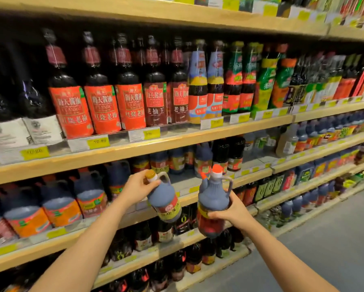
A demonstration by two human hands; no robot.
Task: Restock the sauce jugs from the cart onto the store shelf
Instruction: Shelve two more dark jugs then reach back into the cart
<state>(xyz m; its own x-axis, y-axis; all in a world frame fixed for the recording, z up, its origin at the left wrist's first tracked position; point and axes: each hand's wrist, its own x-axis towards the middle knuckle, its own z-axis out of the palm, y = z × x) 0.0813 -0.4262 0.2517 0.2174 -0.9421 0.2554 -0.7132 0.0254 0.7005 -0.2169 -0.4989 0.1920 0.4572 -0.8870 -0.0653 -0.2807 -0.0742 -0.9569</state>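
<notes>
I hold two dark sauce jugs in front of the store shelf (122, 224). My left hand (135, 186) grips the neck of a jug with a gold-brown cap (166, 197), which tilts to the right. My right hand (232, 209) wraps the lower body of a jug with an orange-red cap (213, 199), held upright. Both jugs hang in the air just in front of the shelf row that carries similar handled jugs (90, 194). A gap on that shelf (183, 182) lies behind the two jugs. The cart is out of view.
Tall soy sauce bottles (102, 106) with red labels fill the shelf above. Smaller dark bottles (193, 258) stand on the lower shelves. Yellow price tags (97, 142) line the shelf edges. Grey aisle floor (324, 239) stretches to the right.
</notes>
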